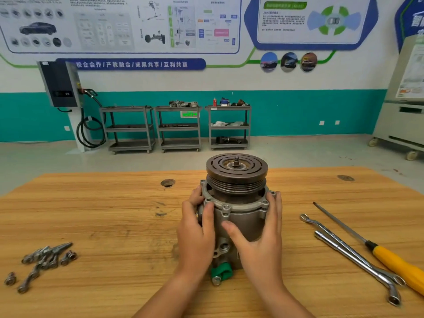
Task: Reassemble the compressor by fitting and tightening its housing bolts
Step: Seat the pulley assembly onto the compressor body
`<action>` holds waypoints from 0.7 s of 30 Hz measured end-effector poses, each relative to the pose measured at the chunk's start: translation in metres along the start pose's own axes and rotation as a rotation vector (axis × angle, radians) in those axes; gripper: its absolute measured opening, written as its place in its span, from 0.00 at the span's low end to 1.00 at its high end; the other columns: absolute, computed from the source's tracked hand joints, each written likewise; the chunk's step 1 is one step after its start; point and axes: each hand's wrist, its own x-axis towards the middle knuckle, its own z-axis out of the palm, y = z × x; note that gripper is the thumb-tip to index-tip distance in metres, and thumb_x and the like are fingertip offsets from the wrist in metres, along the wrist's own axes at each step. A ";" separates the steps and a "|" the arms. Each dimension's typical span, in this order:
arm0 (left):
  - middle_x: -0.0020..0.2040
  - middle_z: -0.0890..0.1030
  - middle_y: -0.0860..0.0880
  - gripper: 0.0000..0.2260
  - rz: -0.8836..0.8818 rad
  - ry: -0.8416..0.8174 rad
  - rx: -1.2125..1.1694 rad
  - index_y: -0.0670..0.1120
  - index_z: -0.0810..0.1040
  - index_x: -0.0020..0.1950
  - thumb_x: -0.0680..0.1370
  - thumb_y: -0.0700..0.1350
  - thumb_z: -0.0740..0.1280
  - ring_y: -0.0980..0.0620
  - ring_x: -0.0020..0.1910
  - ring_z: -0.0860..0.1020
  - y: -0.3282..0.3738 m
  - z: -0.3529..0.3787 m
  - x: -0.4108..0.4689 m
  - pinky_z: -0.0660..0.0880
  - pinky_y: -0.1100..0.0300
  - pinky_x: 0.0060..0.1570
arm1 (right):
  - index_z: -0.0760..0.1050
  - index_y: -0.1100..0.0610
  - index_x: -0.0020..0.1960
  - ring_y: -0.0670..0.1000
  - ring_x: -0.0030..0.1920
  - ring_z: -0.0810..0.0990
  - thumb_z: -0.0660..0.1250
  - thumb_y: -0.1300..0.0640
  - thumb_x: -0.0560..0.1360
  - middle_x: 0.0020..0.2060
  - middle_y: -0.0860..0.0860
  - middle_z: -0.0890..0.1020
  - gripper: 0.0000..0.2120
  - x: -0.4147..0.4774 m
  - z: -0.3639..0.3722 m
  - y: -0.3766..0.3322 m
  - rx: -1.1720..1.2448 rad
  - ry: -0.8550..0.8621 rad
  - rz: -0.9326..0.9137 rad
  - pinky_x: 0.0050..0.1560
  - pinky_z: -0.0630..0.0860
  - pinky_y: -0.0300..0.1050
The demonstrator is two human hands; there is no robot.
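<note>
Head view shows the compressor (236, 216) standing upright in the middle of the wooden desk (114, 214), its grooved pulley (236, 171) on top and a green cap (221, 273) at its foot nearest the person. Both hands are wrapped round the housing: the left hand (195, 232) curls about the left side with the thumb up on the flange, and the right hand (263, 235) cups the right side, fingers reaching up to the flange and thumb laid across the front of the body. The flange holes (226, 207) that I can see look empty, so to my eye the step in hand is seating or lining up the housing halves, with no bolt fitted yet. The loose bolts (46, 258) lie in a heap near the desk's left edge, well apart from the compressor. Over on the right lie a ring spanner (321, 226), an angled socket wrench (358, 265) and a yellow-handled screwdriver (394, 260), none of them touched. Next, I'd guess, one hand has to let go and fetch a bolt from the left while the other steadies the body, then start it by finger in a hole that truly lines up before any wrench comes in
</note>
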 end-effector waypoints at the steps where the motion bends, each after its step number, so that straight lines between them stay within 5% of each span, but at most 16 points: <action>1: 0.62 0.72 0.60 0.13 0.001 0.011 0.003 0.49 0.70 0.55 0.76 0.55 0.58 0.59 0.65 0.71 0.000 0.002 -0.001 0.70 0.65 0.59 | 0.49 0.33 0.64 0.37 0.73 0.47 0.64 0.32 0.56 0.67 0.28 0.45 0.41 0.000 0.000 0.000 0.003 0.004 -0.003 0.67 0.53 0.37; 7: 0.61 0.69 0.64 0.16 -0.014 0.041 -0.064 0.44 0.70 0.58 0.76 0.53 0.57 0.76 0.61 0.66 0.004 0.008 -0.003 0.64 0.79 0.55 | 0.51 0.36 0.67 0.40 0.74 0.48 0.67 0.36 0.58 0.68 0.30 0.46 0.41 -0.001 0.000 -0.001 0.038 0.024 0.004 0.61 0.47 0.17; 10: 0.60 0.71 0.64 0.10 -0.057 0.052 -0.085 0.55 0.68 0.55 0.75 0.54 0.56 0.73 0.62 0.68 0.008 0.009 -0.003 0.66 0.76 0.56 | 0.52 0.38 0.68 0.40 0.74 0.47 0.66 0.35 0.58 0.69 0.31 0.46 0.42 -0.003 0.003 -0.002 0.037 0.046 -0.001 0.64 0.48 0.20; 14: 0.57 0.73 0.63 0.14 -0.068 0.037 -0.107 0.52 0.68 0.60 0.76 0.52 0.58 0.73 0.56 0.71 0.011 0.005 -0.002 0.68 0.78 0.50 | 0.52 0.40 0.69 0.40 0.74 0.47 0.68 0.39 0.59 0.69 0.31 0.46 0.42 -0.004 0.008 -0.002 0.027 0.040 -0.008 0.69 0.51 0.33; 17: 0.57 0.75 0.62 0.15 -0.129 -0.102 -0.081 0.50 0.69 0.63 0.77 0.50 0.60 0.71 0.56 0.73 0.017 -0.014 0.002 0.69 0.75 0.52 | 0.55 0.47 0.72 0.39 0.73 0.47 0.70 0.43 0.60 0.71 0.36 0.48 0.44 -0.004 0.005 0.002 0.004 0.026 -0.017 0.65 0.48 0.24; 21: 0.54 0.76 0.63 0.11 -0.223 -0.273 0.117 0.58 0.73 0.55 0.78 0.42 0.64 0.68 0.53 0.76 0.012 -0.097 0.008 0.71 0.75 0.45 | 0.51 0.40 0.74 0.39 0.73 0.46 0.69 0.39 0.58 0.73 0.36 0.45 0.48 0.000 -0.010 0.010 -0.051 -0.052 0.031 0.68 0.51 0.37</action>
